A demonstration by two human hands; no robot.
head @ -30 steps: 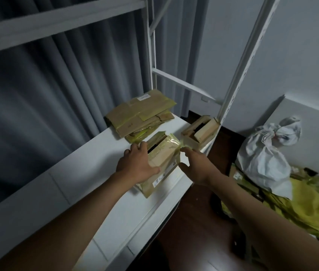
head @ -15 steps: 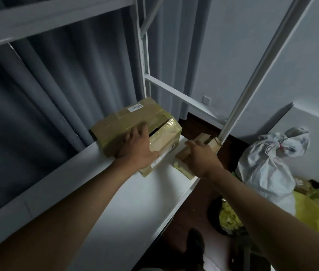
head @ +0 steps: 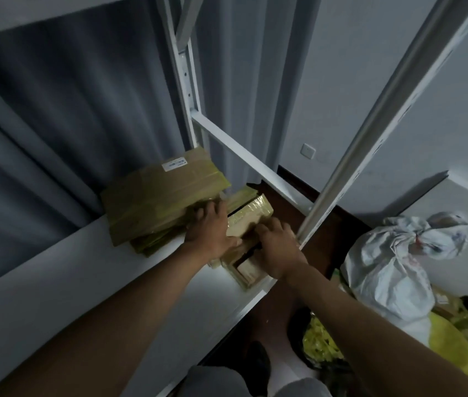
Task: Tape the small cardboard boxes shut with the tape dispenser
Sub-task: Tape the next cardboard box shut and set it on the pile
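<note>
On the white shelf [head: 83, 282] lies a small cardboard box wrapped in glossy tape [head: 253, 213], pushed up against a stack of flattened cardboard [head: 164, 196]. My left hand [head: 212, 227] lies over this taped box and grips it from above, fingers reaching towards the stack. Just in front, at the shelf's right edge, sits a second small box [head: 248, 270] with its top flaps open. My right hand [head: 277, 247] holds that box, fingers curled over its far end. No tape dispenser is in view.
A white metal upright [head: 370, 133] of the rack rises right beside my right hand, with a crossbar [head: 244, 156] behind the boxes. Grey curtains hang at the back. On the floor to the right are a tied white sack [head: 393, 262] and yellow waste [head: 321, 339].
My left hand has slid the taped box back against the cardboard stack. My right hand reached the open box and drew it in beside the taped one. The camera has tilted down.
</note>
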